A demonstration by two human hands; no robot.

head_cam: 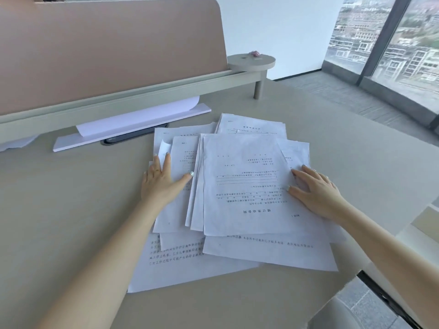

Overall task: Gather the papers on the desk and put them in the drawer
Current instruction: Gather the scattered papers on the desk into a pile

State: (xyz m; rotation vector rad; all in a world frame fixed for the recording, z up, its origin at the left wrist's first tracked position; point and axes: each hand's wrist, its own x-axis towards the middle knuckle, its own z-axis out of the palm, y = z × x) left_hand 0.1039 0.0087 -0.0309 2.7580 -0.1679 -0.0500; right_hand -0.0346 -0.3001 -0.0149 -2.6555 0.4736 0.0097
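Note:
A loose, overlapping pile of printed white papers [242, 186] lies in the middle of the beige desk [71, 210]. My left hand [161, 179] rests flat on the pile's left side, fingers spread, with one small sheet curling up between two fingertips. My right hand [316, 188] lies flat on the pile's right edge, fingers spread. Neither hand grips a sheet. More printed sheets stick out under the pile at the near side. No drawer is visible.
A pinkish partition panel [107, 48] stands at the desk's back on a rail. Under it lie a long white board [133, 129] with a curled blank sheet [142, 117], and a dark phone [133, 136]. A small round shelf [251, 60] stands at back right. Windows fill the right side.

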